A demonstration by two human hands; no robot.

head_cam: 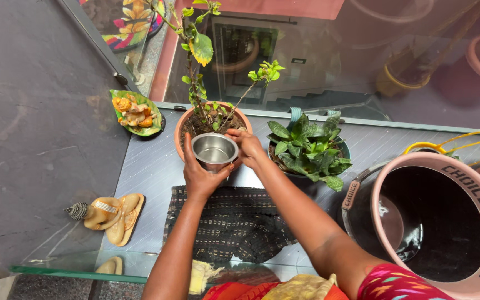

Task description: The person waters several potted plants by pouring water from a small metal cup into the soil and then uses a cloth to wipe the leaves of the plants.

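Both hands are up at the terracotta pot [187, 123] now, and between them sits a small steel cup [214, 150], mouth up toward the camera, with its inside looking bare and shiny. The left hand [197, 172] wraps the cup from the near side, fingers curled up its left wall, grip closed firmly on it. The right hand [248, 147] comes in from the other side, fingertips pinching the cup's far rim, so that grip is closed on the cup too. The cup hangs right at the front edge of the terracotta pot, just over its rim, where a thin woody plant [198, 53] rises from dark soil with a few green leaves and one yellow-edged leaf. Just to the right stands a second pot with a low, dense green leafy plant [306, 147]. Below the arms a dark woven cloth [234, 222] lies on the grey worktop [145, 166]. Far right, a large pinkish bucket [434, 166] gapes open. To the left sits a small orange figurine on a leaf-shaped plate [134, 114]
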